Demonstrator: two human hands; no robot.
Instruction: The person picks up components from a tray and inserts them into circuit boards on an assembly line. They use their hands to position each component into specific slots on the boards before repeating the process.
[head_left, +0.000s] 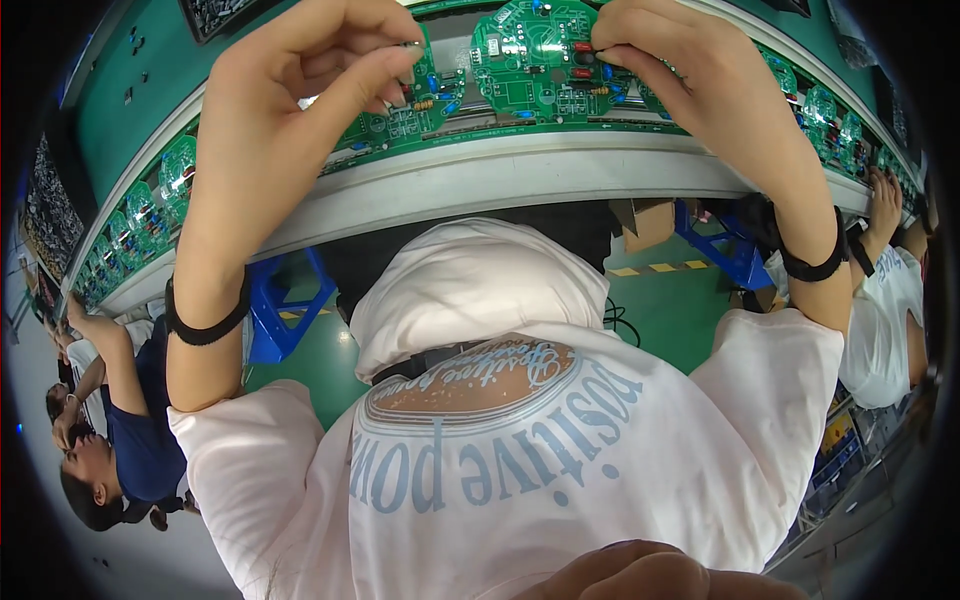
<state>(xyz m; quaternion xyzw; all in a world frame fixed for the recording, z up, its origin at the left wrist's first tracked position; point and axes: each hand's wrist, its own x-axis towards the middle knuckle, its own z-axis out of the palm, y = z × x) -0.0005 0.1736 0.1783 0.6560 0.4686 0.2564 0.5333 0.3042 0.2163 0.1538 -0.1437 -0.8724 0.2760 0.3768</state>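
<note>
My left hand [285, 105] is over a green circuit board [432, 110] on the line, thumb and forefinger pinched together. A tiny pale tip shows at the pinch, too small to name. My right hand [705, 85] reaches to the right edge of another green, round-edged circuit board [505, 92]. Its thumb and forefinger close on a small dark component [597, 58], beside red components [583, 47] standing on that board. Blue and striped parts sit along the boards' near edges. My curled fingers and the pinches hide parts of both boards.
A pale metal rail [480, 170] runs along the near side of the line. More populated boards [178, 170] continue left and right. A tray of small parts [215, 14] lies beyond. Co-workers sit on both sides, one in a dark blue sleeve [150, 420]. Blue brackets [285, 305] stand below.
</note>
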